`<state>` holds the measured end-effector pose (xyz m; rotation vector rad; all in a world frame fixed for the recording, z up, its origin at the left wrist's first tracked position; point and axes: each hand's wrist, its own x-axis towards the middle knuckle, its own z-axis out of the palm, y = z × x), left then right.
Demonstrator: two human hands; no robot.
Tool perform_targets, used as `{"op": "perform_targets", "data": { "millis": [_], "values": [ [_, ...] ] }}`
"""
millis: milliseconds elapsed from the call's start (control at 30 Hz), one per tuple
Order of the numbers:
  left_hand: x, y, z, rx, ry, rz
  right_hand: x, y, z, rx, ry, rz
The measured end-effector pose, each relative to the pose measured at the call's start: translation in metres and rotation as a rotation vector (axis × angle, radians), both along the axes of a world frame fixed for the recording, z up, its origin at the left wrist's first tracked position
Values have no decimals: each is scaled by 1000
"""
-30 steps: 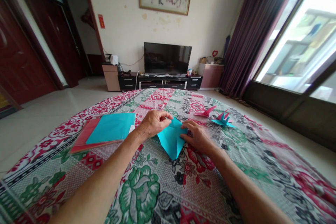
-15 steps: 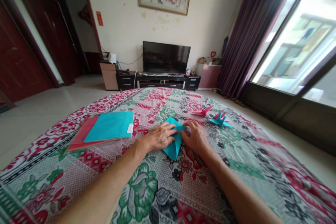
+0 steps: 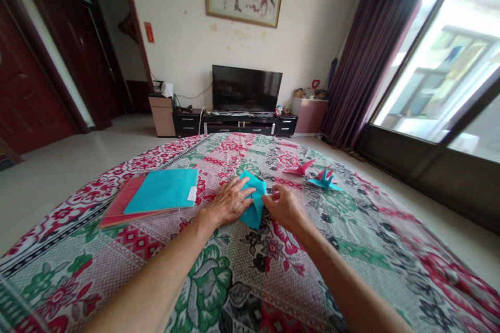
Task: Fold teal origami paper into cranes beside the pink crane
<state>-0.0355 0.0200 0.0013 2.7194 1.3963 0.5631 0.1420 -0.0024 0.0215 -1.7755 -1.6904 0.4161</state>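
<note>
A folded sheet of blue origami paper (image 3: 253, 199) lies on the patterned tablecloth in front of me, with creases running across it. Spread over its left part, my left hand (image 3: 230, 200) lies flat with fingers apart, pressing the paper to the cloth. On the other side, my right hand (image 3: 287, 207) is at the paper's right edge. Its thumb tip meets that edge, while the bent index finger stands off from the thumb and the paper. The other right fingers curl loosely and are partly hidden.
Left of the hands lies a packet of blue paper (image 3: 164, 190) over red paper (image 3: 117, 203). At right sit a pink folded paper crane (image 3: 300, 168) and a blue one (image 3: 325, 181) with pink behind it. A television (image 3: 247, 89) stands beyond the table.
The right edge of the blue paper has shifted left, and its lower point sits higher. My right thumb and index finger have parted at the edge. My left hand has moved slightly left.
</note>
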Motion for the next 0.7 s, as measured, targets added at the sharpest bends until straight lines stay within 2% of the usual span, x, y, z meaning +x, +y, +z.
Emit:
{"op": "perform_targets", "data": {
  "millis": [167,467,567,700],
  "values": [
    [-3,6,-7,69,-143,-30,-6,6,-8,-69,181,-8],
    [-4,13,-7,82,-458,33,-13,19,-17,-7,413,-55],
    [-4,15,-7,122,-516,31,-15,20,-18,-13,597,-76],
    [-3,13,4,186,-699,92,-10,21,-12,-115,928,-13]
  ]
}}
